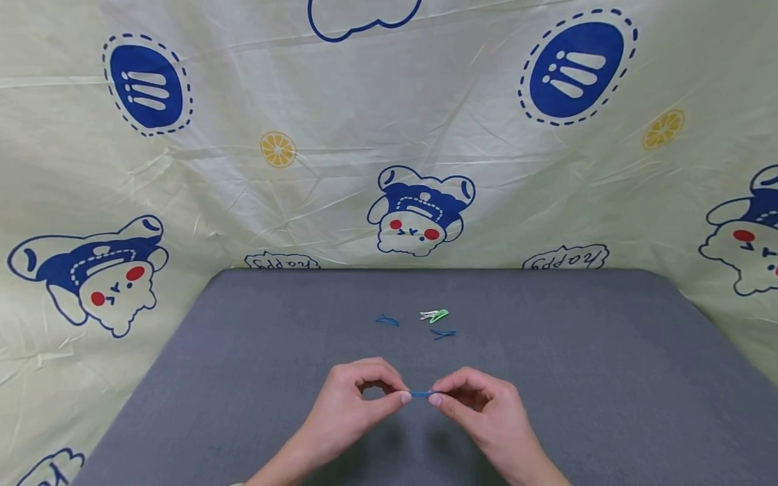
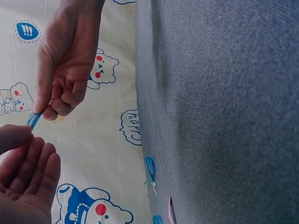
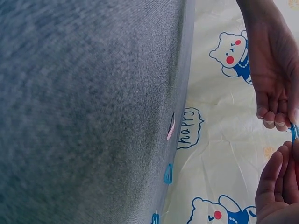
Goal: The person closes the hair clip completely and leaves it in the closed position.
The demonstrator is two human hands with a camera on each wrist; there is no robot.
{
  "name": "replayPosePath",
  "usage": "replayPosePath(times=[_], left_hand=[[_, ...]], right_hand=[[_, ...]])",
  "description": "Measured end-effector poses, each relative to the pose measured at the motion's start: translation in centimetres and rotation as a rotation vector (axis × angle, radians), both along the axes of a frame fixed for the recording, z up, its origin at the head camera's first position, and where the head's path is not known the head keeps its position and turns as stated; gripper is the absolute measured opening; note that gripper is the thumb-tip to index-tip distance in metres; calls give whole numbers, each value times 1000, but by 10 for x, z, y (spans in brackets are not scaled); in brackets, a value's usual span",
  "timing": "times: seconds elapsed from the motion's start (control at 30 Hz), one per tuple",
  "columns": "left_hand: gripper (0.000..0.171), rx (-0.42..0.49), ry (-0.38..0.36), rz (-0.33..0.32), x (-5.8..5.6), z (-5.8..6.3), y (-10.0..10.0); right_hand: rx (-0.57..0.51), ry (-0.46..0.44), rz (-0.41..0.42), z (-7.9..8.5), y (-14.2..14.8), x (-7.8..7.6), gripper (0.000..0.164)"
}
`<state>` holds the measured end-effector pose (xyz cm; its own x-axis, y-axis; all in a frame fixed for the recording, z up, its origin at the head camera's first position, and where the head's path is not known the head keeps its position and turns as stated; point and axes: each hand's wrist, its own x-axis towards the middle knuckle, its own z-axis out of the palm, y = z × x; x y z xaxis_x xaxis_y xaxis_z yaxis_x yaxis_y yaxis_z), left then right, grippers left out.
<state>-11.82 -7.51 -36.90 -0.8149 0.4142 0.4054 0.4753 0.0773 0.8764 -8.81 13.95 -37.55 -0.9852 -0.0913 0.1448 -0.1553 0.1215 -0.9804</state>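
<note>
Plainly, one blue clip (image 1: 421, 394), raised above the desk (image 1: 243, 351): left grip (image 1: 357, 395) pinches one end, right grip (image 1: 486, 405) the other. Hazard, I judge: slight fingertip purchase; uneven pulling could spring it loose and drop it between the grips. Beyond them: two loose blue clips (image 1: 446, 333), one green-and-white item (image 1: 439, 316), single or paired unclear.

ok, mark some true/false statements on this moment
1. The left hand and right hand pinch the same blue clip. True.
2. A green-and-white item lies on the table beyond the hands. True.
3. The table is bright red. False: it is grey.
4. The right hand lies flat on the table. False: it pinches the clip.
5. Nothing blue lies on the table. False: a left blue item and a right blue item do.
</note>
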Motion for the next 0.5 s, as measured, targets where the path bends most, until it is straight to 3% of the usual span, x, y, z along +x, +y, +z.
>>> replayPosePath(times=[0.3,0.5], left_hand=[[6,-47,-62,78,5,0,3],[11,-51,-56,127,8,-2,7]], right_hand=[[7,14,-41,0,-4,2,14],[22,2,-80,2,-8,5,11]])
